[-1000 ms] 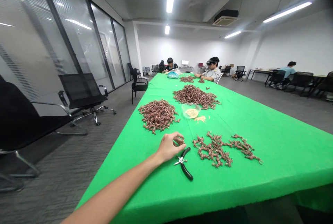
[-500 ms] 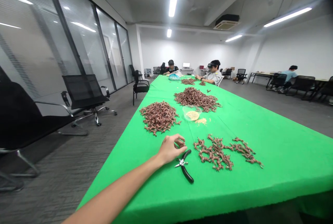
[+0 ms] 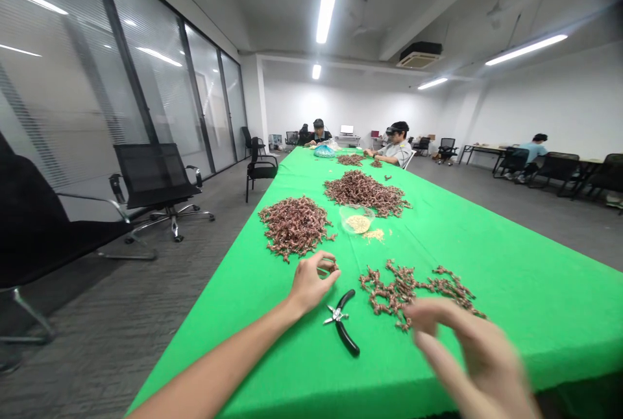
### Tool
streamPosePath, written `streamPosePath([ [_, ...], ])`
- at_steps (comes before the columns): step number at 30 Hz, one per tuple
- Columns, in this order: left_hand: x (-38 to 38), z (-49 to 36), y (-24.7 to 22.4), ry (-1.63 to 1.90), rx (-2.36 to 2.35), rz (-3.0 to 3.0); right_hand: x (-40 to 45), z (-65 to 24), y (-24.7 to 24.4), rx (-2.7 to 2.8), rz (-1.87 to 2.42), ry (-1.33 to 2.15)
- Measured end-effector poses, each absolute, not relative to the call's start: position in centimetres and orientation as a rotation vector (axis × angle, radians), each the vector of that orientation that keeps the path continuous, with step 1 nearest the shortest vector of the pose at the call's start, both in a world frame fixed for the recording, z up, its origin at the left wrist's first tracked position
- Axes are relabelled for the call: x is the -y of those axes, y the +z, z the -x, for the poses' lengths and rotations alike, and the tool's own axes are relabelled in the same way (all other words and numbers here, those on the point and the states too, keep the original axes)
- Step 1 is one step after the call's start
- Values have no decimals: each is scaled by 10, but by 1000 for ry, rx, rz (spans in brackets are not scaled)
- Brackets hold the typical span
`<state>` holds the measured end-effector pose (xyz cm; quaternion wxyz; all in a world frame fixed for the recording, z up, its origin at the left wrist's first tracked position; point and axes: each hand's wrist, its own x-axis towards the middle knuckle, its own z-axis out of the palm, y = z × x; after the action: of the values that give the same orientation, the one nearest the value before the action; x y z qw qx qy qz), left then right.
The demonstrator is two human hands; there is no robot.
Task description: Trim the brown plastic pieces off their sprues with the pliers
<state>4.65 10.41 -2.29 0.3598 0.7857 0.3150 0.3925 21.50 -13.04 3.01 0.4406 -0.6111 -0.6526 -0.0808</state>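
Brown sprigs [image 3: 413,292] lie beside your pliers [image 3: 342,323] (light, stiff; take them by a stem). Your left hand [image 3: 311,284] pinches a small sprig [image 3: 333,268]; your right hand [image 3: 467,347] hangs open, blurred, over the pile.

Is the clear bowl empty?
Not empty: pale granules lie in the clear plastic bowl, with more beside it on the green cloth.

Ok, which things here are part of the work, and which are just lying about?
Work: left hand, right hand, pliers, brown branched pieces, clear bowl of pale bits.
Lying about: black chair, white screen.
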Motion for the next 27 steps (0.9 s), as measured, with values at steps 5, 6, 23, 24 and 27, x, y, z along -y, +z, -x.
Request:
streamPosePath([
  [5, -112, -45, -23, 1089, -813, -1931, 58, -187, 0, 2045, 1618, -143],
  [6, -113, -45, -23, 1096, -808, -1919, 50, -184, -7, 2111, 1649, -142],
  [23, -119, -45, -19, 1188, -872, -1934, 27, -158, -48, 2109, 1768, -519],
  [24, -119, -45, -19, 1195, -871, -1940, 27, -157, -47, 2122, 1760, -519],
  [27, -123, -43, -15, 1244, -870, -1965, 34, -159, -42, 2164, 1680, -482],
])
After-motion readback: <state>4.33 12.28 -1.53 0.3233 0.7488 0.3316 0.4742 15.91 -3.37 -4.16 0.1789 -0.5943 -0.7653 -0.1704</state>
